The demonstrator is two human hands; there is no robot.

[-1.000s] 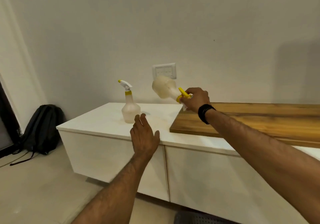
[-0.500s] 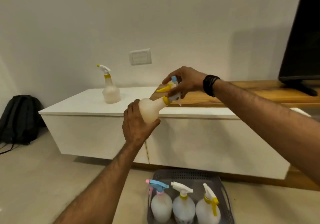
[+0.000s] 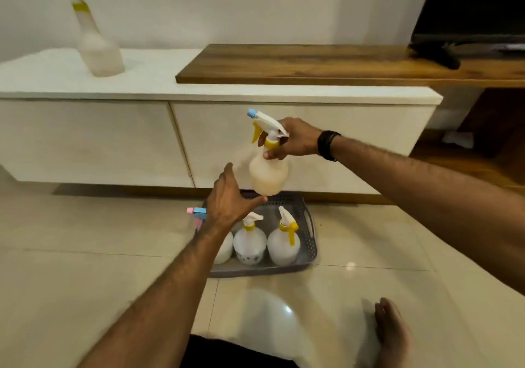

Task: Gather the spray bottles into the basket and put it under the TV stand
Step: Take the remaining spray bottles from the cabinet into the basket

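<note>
My right hand (image 3: pixel 292 139) grips the neck of a cream spray bottle (image 3: pixel 268 174) with a yellow trigger and blue nozzle, upright above the grey basket (image 3: pixel 309 242) on the floor. My left hand (image 3: pixel 228 201) is open just left of and below the bottle's base, fingertips near it. Three bottles stand in the basket: one with a pink and blue head (image 3: pixel 224 248) partly hidden by my left arm, a middle one (image 3: pixel 250 244) and a right one (image 3: pixel 284 244) with a yellow trigger. Another spray bottle (image 3: pixel 96 46) stands on the white TV stand (image 3: pixel 199 89).
A wooden board (image 3: pixel 326 63) lies on the stand, with the TV's foot (image 3: pixel 437 53) on it at the right. A dark gap runs under the stand behind the basket. My bare foot (image 3: pixel 393 336) rests on the tiled floor at bottom right.
The held bottle went from tilted at stand height to upright, lower, over the basket. My left hand let go of its base. The view tipped downward.
</note>
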